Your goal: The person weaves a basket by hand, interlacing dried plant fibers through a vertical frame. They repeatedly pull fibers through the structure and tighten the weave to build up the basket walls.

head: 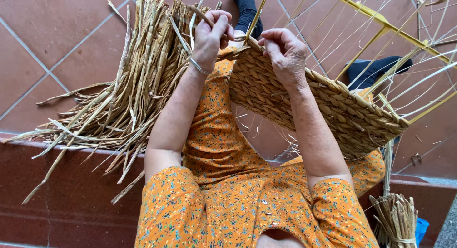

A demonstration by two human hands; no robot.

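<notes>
We are pinching a tan dried-reed strand (202, 15) in left hand (209, 34); right hand (285, 53) is gripping the woven straw basket panel's (304, 100) rim beneath curled fingers (271, 38).

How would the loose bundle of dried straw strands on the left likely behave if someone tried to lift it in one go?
The dried straw bundle probably feels light and floppy: its thin strands droop and splay over the step. Untied, it would likely shed strands.

Terracotta floor tiles (57, 29), dark red step (71, 200), small tied straw bundle (395, 219) w/ blue container (421, 229) beside it
</notes>
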